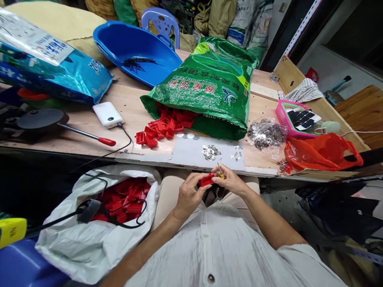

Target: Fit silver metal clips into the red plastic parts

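Just in front of the table's edge, my left hand (189, 195) is closed on a red plastic part (206, 180). My right hand (229, 181) touches the part's right end and holds a small yellow-handled tool (222, 173), its thin metal tip pointing up. On a grey sheet (191, 153) beyond my hands lie small silvery metal pieces (210, 152). More red parts (161, 128) spill from the mouth of a green sack (206, 87). A white sack (77, 247) at lower left holds many red parts.
Across the table (128, 85) stand a blue basin (116, 38), a white power bank (107, 114) with a cable, a red-tipped lever (106, 141), a bag of metal pieces (266, 133), a pink basket (281, 115) and an orange bag (323, 153).
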### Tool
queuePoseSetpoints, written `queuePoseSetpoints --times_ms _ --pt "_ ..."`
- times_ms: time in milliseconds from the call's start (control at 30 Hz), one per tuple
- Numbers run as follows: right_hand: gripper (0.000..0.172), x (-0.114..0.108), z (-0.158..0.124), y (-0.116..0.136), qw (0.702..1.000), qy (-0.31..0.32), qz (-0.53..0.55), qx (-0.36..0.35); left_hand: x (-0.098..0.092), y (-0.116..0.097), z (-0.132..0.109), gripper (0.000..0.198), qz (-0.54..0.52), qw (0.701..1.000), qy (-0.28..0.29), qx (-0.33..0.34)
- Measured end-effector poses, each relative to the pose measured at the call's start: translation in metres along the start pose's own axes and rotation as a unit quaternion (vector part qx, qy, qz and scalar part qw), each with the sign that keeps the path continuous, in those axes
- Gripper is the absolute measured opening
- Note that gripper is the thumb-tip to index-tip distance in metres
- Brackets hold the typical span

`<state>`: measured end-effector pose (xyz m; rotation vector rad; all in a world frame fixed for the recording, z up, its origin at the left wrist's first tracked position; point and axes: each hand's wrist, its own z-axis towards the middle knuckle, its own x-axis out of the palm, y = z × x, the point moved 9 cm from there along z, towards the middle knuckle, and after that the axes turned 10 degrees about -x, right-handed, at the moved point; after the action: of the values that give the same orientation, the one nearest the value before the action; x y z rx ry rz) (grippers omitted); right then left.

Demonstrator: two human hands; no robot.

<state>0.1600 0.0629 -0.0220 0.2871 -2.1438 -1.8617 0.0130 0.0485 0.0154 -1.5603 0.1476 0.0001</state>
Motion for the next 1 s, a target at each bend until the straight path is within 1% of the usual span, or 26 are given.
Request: queuePoseSetpoints --times_ms 67,167,233,333,400,467,500,533,567,600,667,700,733,767,800,867,1000 --pt "0.048 0.002 -0.002 -0.001 1.000 0.019 0.016 0.016 -0.001 0.002 0.000 0.031 -0.028 0.999 0.007 -0.012" --pt "0.051 0.006 -0.006 -0.004 0.997 0.042 0.050 0.032 0.000 0.004 -0.001 0.031 -0.042 0.999 0.028 -0.016" --pt "0.052 0.008 -0.008 -0.008 0.996 0.045 0.066 0.037 0.000 0.008 -0.001 0.031 -0.057 0.997 0.038 -0.028" --pt "0.051 0.008 -0.008 -0.011 0.996 0.044 0.064 0.037 -0.002 0.015 0.000 0.034 -0.084 0.995 0.038 -0.049" --pt "0.049 0.008 -0.006 -0.009 0.997 0.053 0.040 0.031 -0.003 0.018 0.002 0.033 -0.082 0.995 0.031 -0.051" --pt "0.047 0.006 0.000 -0.001 0.997 0.071 0.001 0.014 -0.006 0.022 0.004 0.029 -0.074 0.996 0.021 -0.052" --pt "0.044 0.002 0.004 0.005 0.997 0.071 -0.036 -0.003 -0.008 0.024 0.005 0.028 -0.077 0.995 0.013 -0.054" --pt "0.039 -0.006 0.009 0.013 0.994 0.058 -0.091 -0.026 -0.010 0.026 0.006 0.027 -0.087 0.994 0.005 -0.060" --pt "0.032 -0.017 0.015 0.023 0.985 0.029 -0.163 -0.053 -0.013 0.029 0.008 0.027 -0.105 0.992 -0.002 -0.068" --pt "0.024 -0.028 0.021 0.033 0.966 -0.010 -0.246 -0.079 -0.015 0.032 0.009 0.028 -0.127 0.989 -0.008 -0.080" --pt "0.012 -0.049 0.031 0.051 0.904 -0.083 -0.406 -0.108 -0.017 0.038 0.011 0.032 -0.167 0.980 -0.011 -0.104" --pt "0.011 -0.054 0.037 0.055 0.874 -0.101 -0.463 -0.108 -0.017 0.040 0.012 0.035 -0.182 0.977 -0.010 -0.114" --pt "0.012 -0.058 0.042 0.055 0.851 -0.108 -0.504 -0.103 -0.017 0.042 0.012 0.037 -0.194 0.973 -0.008 -0.122" --pt "0.012 -0.060 0.048 0.054 0.834 -0.106 -0.533 -0.095 -0.017 0.043 0.013 0.039 -0.205 0.971 -0.006 -0.127" --pt "0.012 -0.061 0.053 0.051 0.822 -0.101 -0.553 -0.088 -0.017 0.044 0.013 0.041 -0.214 0.968 -0.007 -0.129" --pt "0.009 -0.060 0.060 0.045 0.809 -0.094 -0.575 -0.083 -0.019 0.044 0.013 0.042 -0.230 0.965 -0.016 -0.125" --pt "0.005 -0.057 0.067 0.041 0.801 -0.089 -0.587 -0.083 -0.021 0.044 0.013 0.035 -0.237 0.964 -0.027 -0.119"
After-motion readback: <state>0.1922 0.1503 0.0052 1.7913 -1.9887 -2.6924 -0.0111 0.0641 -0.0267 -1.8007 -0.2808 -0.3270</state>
